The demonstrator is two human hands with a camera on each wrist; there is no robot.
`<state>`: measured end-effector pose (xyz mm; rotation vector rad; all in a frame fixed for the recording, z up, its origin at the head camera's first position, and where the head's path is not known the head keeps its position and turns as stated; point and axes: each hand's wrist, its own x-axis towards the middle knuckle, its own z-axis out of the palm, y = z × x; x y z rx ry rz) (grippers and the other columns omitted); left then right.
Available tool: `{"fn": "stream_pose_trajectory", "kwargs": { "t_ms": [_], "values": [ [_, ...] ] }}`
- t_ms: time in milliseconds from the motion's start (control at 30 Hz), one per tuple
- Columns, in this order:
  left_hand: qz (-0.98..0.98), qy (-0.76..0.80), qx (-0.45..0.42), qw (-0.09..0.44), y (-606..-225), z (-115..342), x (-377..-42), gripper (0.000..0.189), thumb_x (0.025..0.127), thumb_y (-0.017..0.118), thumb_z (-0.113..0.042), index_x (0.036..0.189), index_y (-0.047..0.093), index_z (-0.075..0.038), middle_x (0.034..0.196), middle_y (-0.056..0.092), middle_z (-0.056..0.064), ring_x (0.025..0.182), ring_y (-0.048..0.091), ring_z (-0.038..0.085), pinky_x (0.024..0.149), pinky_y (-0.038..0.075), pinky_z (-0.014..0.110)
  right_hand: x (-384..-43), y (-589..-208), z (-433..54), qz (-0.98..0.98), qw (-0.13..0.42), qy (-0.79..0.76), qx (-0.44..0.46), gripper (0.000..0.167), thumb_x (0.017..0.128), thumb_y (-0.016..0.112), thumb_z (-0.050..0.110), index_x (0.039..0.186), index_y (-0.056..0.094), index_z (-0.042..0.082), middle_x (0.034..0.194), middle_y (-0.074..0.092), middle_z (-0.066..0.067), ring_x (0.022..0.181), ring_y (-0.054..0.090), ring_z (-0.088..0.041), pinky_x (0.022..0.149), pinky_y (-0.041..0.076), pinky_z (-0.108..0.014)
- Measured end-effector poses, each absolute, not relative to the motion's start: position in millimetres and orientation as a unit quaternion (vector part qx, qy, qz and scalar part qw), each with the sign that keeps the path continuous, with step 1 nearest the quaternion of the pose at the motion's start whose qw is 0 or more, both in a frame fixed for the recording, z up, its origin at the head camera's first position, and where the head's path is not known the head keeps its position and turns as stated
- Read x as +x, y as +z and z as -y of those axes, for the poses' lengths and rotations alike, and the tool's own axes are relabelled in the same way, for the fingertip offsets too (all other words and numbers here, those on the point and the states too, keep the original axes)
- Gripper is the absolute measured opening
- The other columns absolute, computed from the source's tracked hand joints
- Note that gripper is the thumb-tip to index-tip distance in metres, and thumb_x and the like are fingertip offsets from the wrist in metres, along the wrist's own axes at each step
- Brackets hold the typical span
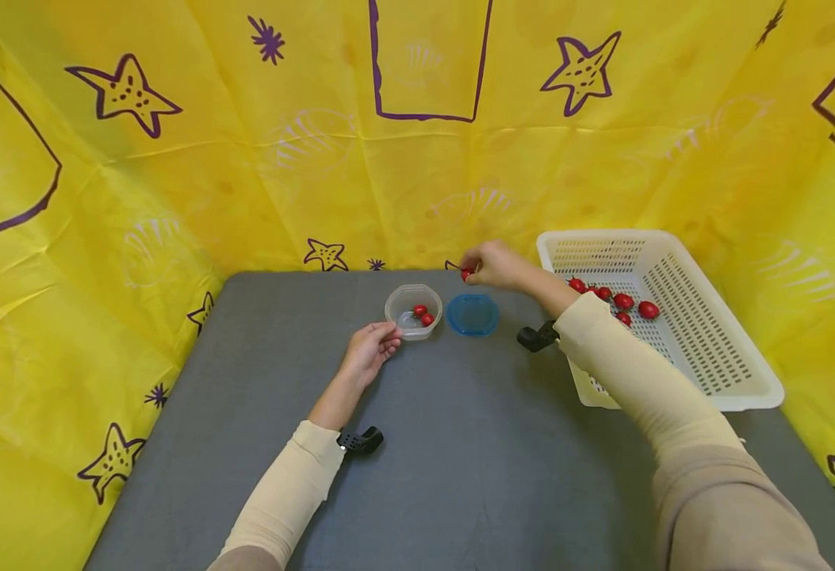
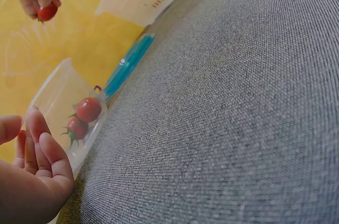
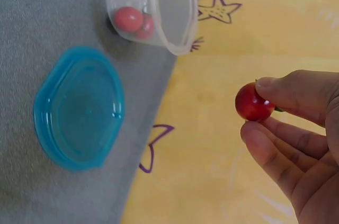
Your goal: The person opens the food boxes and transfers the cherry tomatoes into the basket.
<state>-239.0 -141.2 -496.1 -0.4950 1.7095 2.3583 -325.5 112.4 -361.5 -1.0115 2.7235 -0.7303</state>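
Note:
A small clear plastic container [image 1: 414, 329] stands on the table with two cherry tomatoes [image 2: 88, 109] inside it. My left hand [image 1: 373, 349] holds the container by its near-left rim, fingers curled against the outer wall. To the right of the container, above the blue lid [image 1: 473, 316], my right hand [image 1: 497, 266] pinches one cherry tomato [image 3: 253, 101] between thumb and fingertips. A bit of green stem shows on that tomato. The lid lies flat on the table, also visible in the right wrist view.
A white perforated basket [image 1: 717, 373] stands on the right, with several loose cherry tomatoes [image 1: 623, 301] in it, partly hidden by my right forearm. Grey cloth covers the table [image 1: 431, 460]. A yellow patterned curtain [image 1: 417, 182] hangs behind and at both sides.

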Motion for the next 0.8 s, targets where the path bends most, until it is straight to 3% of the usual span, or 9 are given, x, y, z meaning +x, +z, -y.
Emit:
{"fn": "stream_pose_trajectory", "kwargs": {
  "t_ms": [800],
  "values": [
    [-0.566,0.801,-0.17,0.098,-497.6,142.1,-240.4,0.006,0.099,0.055,-0.012,0.097,0.057,-0.007,0.071,0.067,-0.005,0.064,0.059,0.006,0.066,0.047,0.021,-321.4,-354.6,-181.8,-0.932,0.022,-0.261,-0.252,0.024,0.084,0.072,0.008,0.104,0.069,-0.004,0.099,0.072,-0.021,0.089,0.066,-0.034,0.08,0.053,-0.047]
  ]
}}
